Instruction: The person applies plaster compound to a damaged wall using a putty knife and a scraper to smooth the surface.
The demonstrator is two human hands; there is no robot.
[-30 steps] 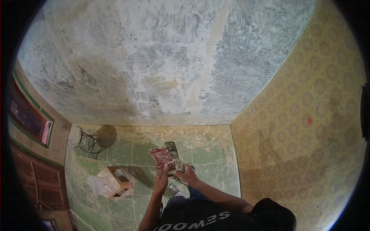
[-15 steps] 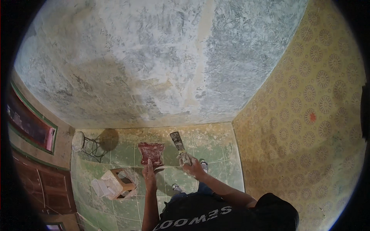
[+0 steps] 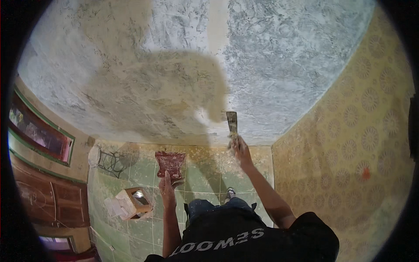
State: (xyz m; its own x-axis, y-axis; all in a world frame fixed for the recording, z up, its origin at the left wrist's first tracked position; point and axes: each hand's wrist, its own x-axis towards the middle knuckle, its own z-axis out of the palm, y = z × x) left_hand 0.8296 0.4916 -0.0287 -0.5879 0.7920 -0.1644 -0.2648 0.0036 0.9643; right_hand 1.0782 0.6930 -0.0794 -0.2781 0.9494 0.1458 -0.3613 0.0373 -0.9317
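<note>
My left hand (image 3: 167,188) is closed on the lower end of a wide red plastic scraper (image 3: 170,164) smeared with pale paste, held out over the floor. Farther right, my right hand (image 3: 239,149) grips the handle of a putty knife (image 3: 231,122). Its dark, smeared blade points up toward the wall (image 3: 270,65), which is coated in patchy white and grey plaster. Whether the blade touches the wall I cannot tell. A broad shadow falls across the plaster to the left of the knife.
Yellow patterned wallpaper (image 3: 336,148) covers the right wall. On the green tiled floor (image 3: 196,177), spattered with plaster, stand a wooden box-like stool (image 3: 136,203) and, at the far left, a metal-legged stool (image 3: 94,156). A brown wooden door (image 3: 70,203) is on the left.
My right hand has raised the putty knife up and to the right, toward the wall. My left hand keeps the red scraper in nearly the same place. The shadow on the wall has grown.
</note>
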